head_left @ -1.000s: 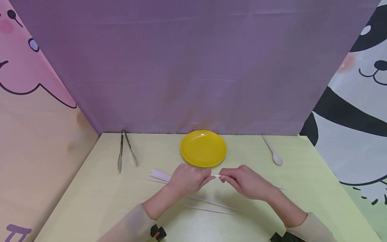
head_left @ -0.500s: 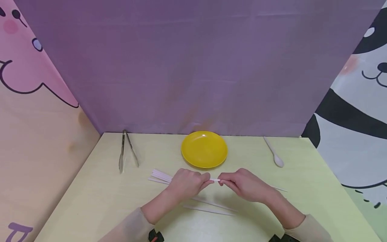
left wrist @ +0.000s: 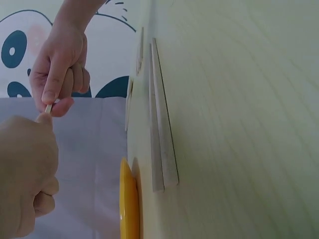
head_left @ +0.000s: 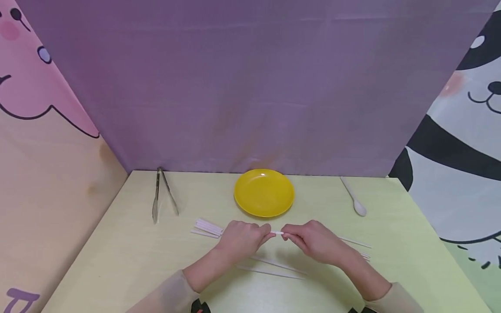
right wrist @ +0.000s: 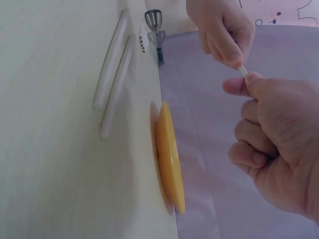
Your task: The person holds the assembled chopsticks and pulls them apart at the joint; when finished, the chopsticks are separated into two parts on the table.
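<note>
Above the middle of the table, my left hand point(head_left: 243, 238) and my right hand point(head_left: 313, 241) face each other, fingertips close. Both pinch a slim white stick point(head_left: 277, 233) between thumb and fingers. Only a short length of it shows in the gap, so its full length is hidden. In the right wrist view the stick point(right wrist: 242, 71) bridges the two thumbs. Beneath the hands, two pale chopsticks point(head_left: 270, 273) lie side by side on the table; the left wrist view shows these chopsticks point(left wrist: 162, 124) close up.
A yellow plate point(head_left: 264, 193) stands behind the hands. Metal tongs point(head_left: 156, 198) lie at the back left, a pale spoon point(head_left: 359, 208) at the back right. Several chopsticks point(head_left: 208, 227) lie left of my left hand. More sticks point(head_left: 354, 241) lie by the right forearm.
Both hands have come slightly lower and nearer to me, still pinching the stick. More of the sticks beside the right forearm now show. Things on the table have stayed put.
</note>
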`<state>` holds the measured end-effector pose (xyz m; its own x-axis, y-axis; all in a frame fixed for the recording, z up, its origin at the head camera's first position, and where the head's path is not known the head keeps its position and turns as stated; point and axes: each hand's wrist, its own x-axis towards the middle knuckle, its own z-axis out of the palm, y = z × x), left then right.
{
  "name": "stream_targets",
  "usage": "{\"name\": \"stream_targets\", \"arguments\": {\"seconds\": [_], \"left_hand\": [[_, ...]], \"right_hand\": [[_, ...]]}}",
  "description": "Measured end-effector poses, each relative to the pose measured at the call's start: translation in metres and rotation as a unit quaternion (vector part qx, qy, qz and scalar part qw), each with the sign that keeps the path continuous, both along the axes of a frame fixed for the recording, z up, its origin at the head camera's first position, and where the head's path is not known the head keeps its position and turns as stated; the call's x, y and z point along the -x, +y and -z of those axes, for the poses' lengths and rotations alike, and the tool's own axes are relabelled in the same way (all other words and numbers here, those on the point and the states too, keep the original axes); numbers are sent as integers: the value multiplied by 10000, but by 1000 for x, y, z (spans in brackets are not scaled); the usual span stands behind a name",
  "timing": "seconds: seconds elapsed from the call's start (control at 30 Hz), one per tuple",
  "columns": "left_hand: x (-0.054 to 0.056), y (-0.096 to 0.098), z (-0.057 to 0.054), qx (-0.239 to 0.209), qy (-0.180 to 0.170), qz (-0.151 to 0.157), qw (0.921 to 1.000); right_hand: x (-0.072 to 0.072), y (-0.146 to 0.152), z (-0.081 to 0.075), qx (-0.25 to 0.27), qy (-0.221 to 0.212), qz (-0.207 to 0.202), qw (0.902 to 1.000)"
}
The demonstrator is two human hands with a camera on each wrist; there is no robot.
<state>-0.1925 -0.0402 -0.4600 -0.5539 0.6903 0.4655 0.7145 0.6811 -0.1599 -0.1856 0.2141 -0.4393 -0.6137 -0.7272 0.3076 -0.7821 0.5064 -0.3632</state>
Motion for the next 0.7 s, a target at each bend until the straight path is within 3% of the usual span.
{"name": "stream_targets", "arguments": {"seconds": [0.13, 0.23, 0.43, 0.7], "left_hand": [[4, -4, 2, 95, -205, 389, 9990], [7, -7, 4, 13, -108, 499, 9987], [7, -5, 4, -250, 199, 193, 9993], [4, -1, 2, -377, 136, -191, 9990]], "right_hand": [[1, 2, -1, -37, -421, -270, 9987], [1, 1, -1, -18, -394, -288, 9988], [2, -4, -4, -3, 206, -23, 9998], [5, -4, -8, -132, 554, 93, 9983]]}}
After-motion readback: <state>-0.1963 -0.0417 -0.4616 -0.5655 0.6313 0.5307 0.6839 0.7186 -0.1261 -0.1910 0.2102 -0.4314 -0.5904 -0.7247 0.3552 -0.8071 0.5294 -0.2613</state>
